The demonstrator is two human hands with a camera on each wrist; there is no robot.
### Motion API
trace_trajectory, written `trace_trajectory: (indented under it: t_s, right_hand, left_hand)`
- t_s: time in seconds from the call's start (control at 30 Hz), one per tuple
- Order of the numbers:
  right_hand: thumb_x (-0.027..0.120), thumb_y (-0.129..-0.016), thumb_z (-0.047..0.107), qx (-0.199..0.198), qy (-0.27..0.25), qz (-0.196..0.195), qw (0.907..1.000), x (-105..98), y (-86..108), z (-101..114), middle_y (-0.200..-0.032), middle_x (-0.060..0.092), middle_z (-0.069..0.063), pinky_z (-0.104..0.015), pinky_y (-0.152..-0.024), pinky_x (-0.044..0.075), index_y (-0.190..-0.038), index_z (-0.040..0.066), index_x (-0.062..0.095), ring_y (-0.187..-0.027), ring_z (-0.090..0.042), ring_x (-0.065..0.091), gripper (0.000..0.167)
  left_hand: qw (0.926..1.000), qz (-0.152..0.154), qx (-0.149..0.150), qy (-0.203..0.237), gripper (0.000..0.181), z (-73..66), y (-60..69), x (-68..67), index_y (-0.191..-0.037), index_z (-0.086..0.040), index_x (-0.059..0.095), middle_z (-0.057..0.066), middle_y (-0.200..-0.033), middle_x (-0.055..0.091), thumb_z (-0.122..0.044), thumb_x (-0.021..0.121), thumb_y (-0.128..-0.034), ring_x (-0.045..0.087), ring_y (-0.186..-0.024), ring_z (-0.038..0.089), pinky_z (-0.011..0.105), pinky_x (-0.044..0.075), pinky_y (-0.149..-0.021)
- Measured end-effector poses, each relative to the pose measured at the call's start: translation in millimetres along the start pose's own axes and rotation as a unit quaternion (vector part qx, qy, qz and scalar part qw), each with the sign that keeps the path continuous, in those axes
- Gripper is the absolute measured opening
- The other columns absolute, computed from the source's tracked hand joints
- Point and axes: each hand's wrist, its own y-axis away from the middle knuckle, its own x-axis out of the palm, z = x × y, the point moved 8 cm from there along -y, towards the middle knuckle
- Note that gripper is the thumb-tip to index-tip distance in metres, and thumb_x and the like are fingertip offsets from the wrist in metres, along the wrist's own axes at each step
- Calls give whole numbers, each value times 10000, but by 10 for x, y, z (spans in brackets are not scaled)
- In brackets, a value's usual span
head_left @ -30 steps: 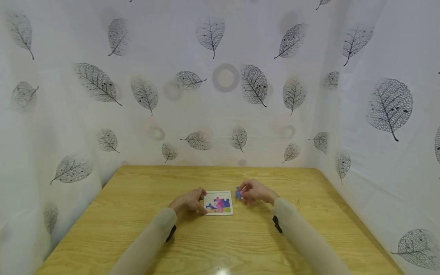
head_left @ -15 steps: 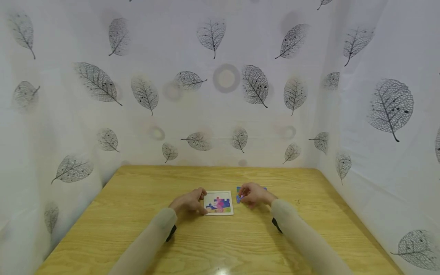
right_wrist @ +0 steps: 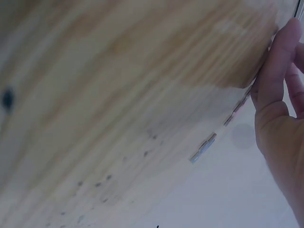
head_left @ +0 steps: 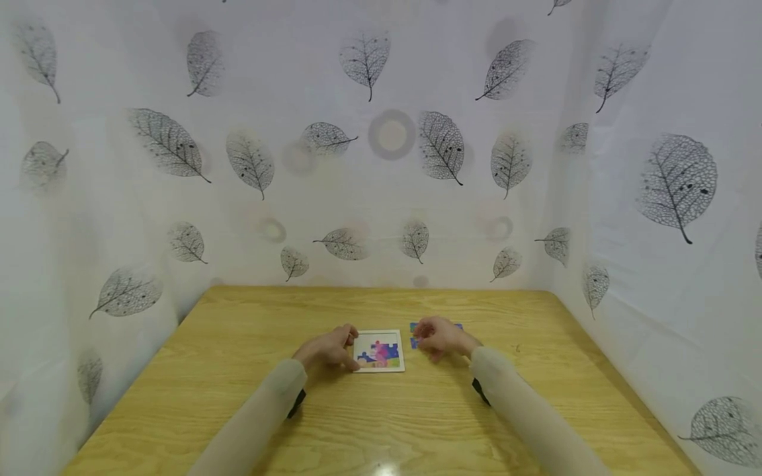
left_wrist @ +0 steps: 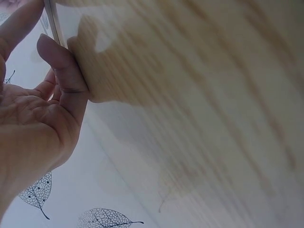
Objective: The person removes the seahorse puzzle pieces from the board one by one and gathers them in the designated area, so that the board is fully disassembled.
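A white puzzle frame [head_left: 381, 371] lies flat, with joined pink, blue and yellow-green pieces [head_left: 381, 356] along its lower part. My left hand [head_left: 326, 348] holds its left side, fingers at the upper corner and thumb at the lower one. In the left wrist view this hand [left_wrist: 47, 102] has its thumb against the frame's edge. Right of the frame, my right hand [head_left: 442, 336] bends its fingers down over loose blue pieces [head_left: 414, 343], hiding part of them. The right wrist view shows the hand [right_wrist: 280, 104] low at the table; whether it grasps a piece is hidden.
More blue loose pieces [head_left: 459, 326] show behind the right hand. In the right wrist view, thin pieces [right_wrist: 203, 148] lie flat beyond the thumb. The wooden table [head_left: 381, 423] ends at a white curtain [head_left: 381, 192] with leaf prints, behind and on both sides.
My right hand has shifted slightly, and the pinkish piece seen at its fingertips earlier no longer shows. Blue pieces behind that hand have come into view. My left hand and the frame have stayed put.
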Motion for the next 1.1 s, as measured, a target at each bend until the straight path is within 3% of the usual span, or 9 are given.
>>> trace_trajectory:
  t_s: [0.13,0.3,0.63,0.87,1.1]
  right_hand:
    - [698,-856,25,-189,98,133,9997,7,11,29,-1091,586,-130,-352,-585,585,-1148,32,637,-658,-197,632,298]
    - [685,-862,5,-276,182,132,9994,10,21,66,-1059,570,-139,-342,-565,581,-1131,22,655,-644,-177,622,272]
    - [665,-866,-11,68,190,115,9997,13,33,41,-1052,558,-118,-316,-565,572,-1136,42,637,-615,-171,614,276]
    - [662,-855,-14,34,118,111,9999,9,24,36,-1041,568,-123,-327,-568,573,-1135,37,632,-620,-182,614,286]
    - [662,-857,-18,76,109,115,9998,21,31,30,-1059,561,-116,-322,-565,574,-1130,41,635,-609,-179,619,280]
  left_hand:
    - [10000,27,-16,33,654,3,1,-5,-1294,-37,454,101,-1198,493,-131,829,-766,472,-1135,257,476,362,-1074]
    - [10000,29,8,87,654,-5,9,-13,-1302,-30,449,112,-1211,493,-133,822,-774,468,-1134,268,488,364,-1073]
    - [10000,44,48,72,659,2,11,-7,-1307,-31,447,109,-1205,491,-134,820,-773,469,-1126,270,487,370,-1065]
    - [9998,45,22,187,661,-6,11,-9,-1307,-33,447,108,-1204,487,-127,823,-771,464,-1120,263,483,371,-1065]
    - [9999,72,32,151,648,-2,17,-10,-1292,-38,448,95,-1158,473,-133,823,-772,450,-1043,245,427,421,-964]
